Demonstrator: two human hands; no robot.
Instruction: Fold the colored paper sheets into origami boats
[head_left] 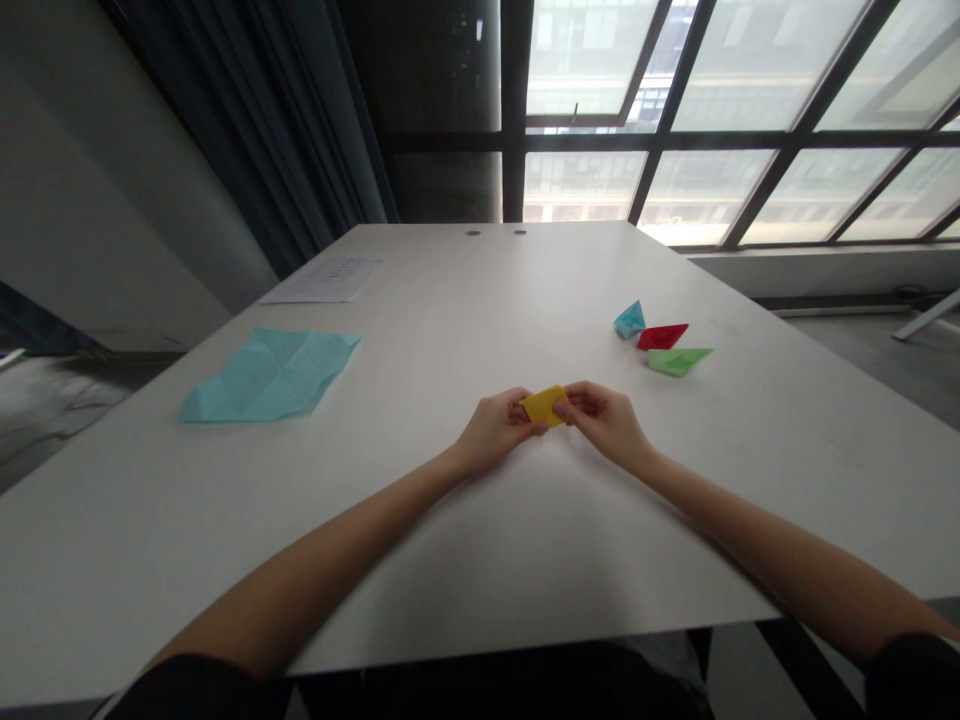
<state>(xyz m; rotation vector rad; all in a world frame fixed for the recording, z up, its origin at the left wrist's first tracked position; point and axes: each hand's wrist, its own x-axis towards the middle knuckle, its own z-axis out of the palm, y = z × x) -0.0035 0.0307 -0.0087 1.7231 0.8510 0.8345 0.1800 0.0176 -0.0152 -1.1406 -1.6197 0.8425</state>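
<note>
Between my two hands is a small folded piece of yellow paper (543, 406), held just above the middle of the table. My left hand (495, 428) pinches its left side, with the thumb along the lower edge. On the right side, the thumb of my right hand (606, 420) presses on the paper's face while the other fingers curl behind it. Fingers hide parts of both ends. Beyond my right hand sit three folded paper boats: a light blue one (630, 320), a red one (663, 337) and a green one (678, 361).
A creased light blue paper sheet (274, 375) lies on the left of the white table (480, 310). Farther back on that side is a printed white sheet (326, 280). Dark curtains (262, 110) hang at the back left, and windows (720, 190) line the back right.
</note>
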